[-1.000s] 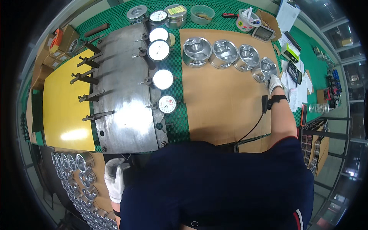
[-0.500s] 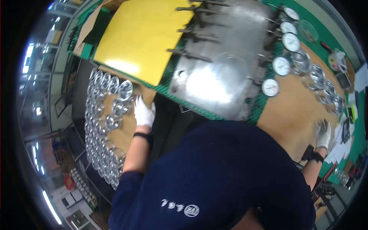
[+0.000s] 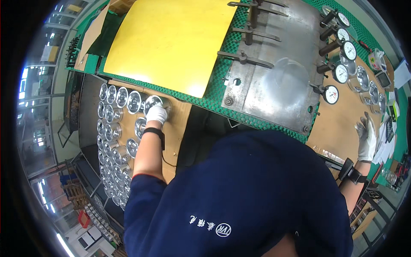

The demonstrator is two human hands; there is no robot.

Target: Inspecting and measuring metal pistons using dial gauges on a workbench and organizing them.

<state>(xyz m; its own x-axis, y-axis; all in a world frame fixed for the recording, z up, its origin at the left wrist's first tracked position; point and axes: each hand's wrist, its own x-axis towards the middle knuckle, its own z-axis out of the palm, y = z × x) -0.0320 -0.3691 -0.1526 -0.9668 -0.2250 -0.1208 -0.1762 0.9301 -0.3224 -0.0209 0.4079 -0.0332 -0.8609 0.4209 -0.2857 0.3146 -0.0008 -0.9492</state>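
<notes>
At the left, my left hand (image 3: 156,115) in a white glove has its fingers closed on the rim of a shiny metal cup-shaped part (image 3: 152,102). This part sits at the end of the far row of similar metal parts (image 3: 113,131) on brown cardboard. Over at the right, my right hand (image 3: 367,139), gloved too, hovers over or rests on the cardboard with its fingers stretched apart and nothing in them. Nearest to it are a few shiny metal parts (image 3: 373,92) standing just beyond.
A steel plate (image 3: 274,81) with clamp arms (image 3: 246,59) lies ahead on a green mat (image 3: 214,107). Several dial gauges (image 3: 331,94) line its right side. A yellow sheet (image 3: 167,47) is at its left. Papers (image 3: 382,143) lie beyond my right hand.
My left hand has come onto the metal part at the row's end and taken hold of it. My right hand has lifted its fingers and spread them. The view has shifted slightly.
</notes>
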